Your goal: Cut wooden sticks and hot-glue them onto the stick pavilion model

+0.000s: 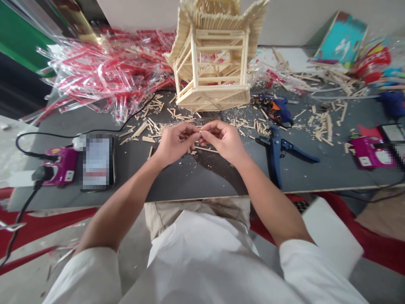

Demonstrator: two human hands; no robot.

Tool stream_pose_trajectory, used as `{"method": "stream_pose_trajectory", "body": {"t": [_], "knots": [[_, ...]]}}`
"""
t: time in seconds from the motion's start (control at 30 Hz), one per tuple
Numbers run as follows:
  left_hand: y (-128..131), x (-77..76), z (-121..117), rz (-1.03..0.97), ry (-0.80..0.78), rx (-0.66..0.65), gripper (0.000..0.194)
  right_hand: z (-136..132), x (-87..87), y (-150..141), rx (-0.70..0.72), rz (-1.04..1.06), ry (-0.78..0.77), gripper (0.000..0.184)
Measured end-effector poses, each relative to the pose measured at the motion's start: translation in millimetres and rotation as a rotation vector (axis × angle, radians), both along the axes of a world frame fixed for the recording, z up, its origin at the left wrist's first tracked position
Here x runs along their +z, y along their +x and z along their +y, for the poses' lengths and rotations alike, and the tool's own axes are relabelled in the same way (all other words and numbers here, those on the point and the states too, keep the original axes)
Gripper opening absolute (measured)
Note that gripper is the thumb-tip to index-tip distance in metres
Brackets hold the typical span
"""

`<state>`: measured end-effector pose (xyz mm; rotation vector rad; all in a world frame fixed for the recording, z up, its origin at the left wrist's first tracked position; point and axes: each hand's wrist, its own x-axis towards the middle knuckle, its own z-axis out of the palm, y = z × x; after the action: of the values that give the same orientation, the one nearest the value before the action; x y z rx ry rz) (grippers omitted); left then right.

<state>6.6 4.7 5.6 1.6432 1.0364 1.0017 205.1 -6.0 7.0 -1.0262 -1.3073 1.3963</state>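
Over the middle of the dark table, my left hand and my right hand meet at the fingertips. Both are closed in a pinch around a small pale piece of wooden stick, mostly covered by the fingers. Under them lies a longer wooden stick among short offcuts. Just beyond my hands stands a model pavilion built of thin wooden sticks, with an open frame and flared roof. To the right rests a blue-handled cutter, its jaws spread.
Red-and-clear plastic wrappers are heaped at the back left. A phone and a purple power adapter with cables lie on the left. A blue glue gun, stick scraps and another purple adapter are on the right.
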Motion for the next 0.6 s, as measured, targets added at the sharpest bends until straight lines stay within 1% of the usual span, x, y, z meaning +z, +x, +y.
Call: {"method": "stream_pose_trajectory", "body": {"t": [0.33,0.43,0.6], "knots": [[-1.4,-2.0,2.9,-0.049,-0.037,-0.032,0.021,0.4,-4.3,0.0,0.003,0.018,0.029,0.042],[-2.0,-0.6,2.4,-0.035,-0.052,-0.029,0.020,0.6,-4.8,-0.1,0.000,-0.013,0.011,0.044],[-3.1,2.8,1.5,0.019,-0.064,-0.012,0.026,0.9,-3.9,-0.5,-0.005,0.000,-0.003,0.043]]}}
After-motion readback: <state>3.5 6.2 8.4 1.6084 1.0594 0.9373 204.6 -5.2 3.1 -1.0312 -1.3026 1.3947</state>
